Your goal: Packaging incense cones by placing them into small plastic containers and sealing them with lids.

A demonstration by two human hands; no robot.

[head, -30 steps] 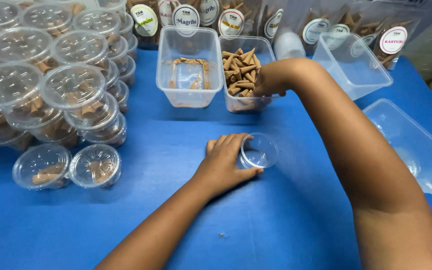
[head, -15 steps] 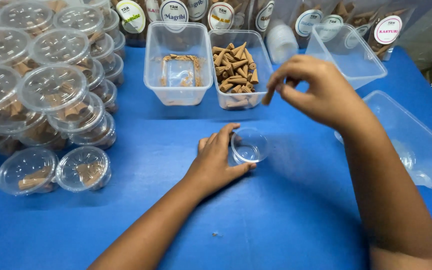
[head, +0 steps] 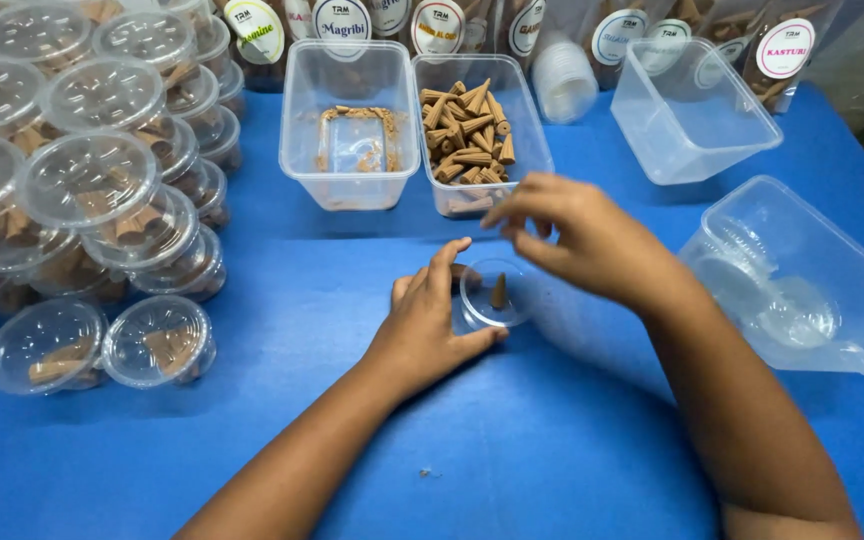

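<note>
Standing cone [head: 499, 291] in cup [head: 493, 296] | left fingers [head: 444, 272] beside | right fingers [head: 530, 246] above

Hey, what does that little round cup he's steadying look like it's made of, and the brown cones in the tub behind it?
The small round cup under the left hand looks like thin clear plastic, glossy: the blue table shows through it. The cones look like pressed powder, matte tan-brown; a similar dusty residue lines the neighbouring tub. Probably incense, though that's a guess.

Blue table [head: 572, 450], clear round cup [head: 497, 295] — brown cone [head: 499, 291], clear tubs [head: 352, 120]
</note>
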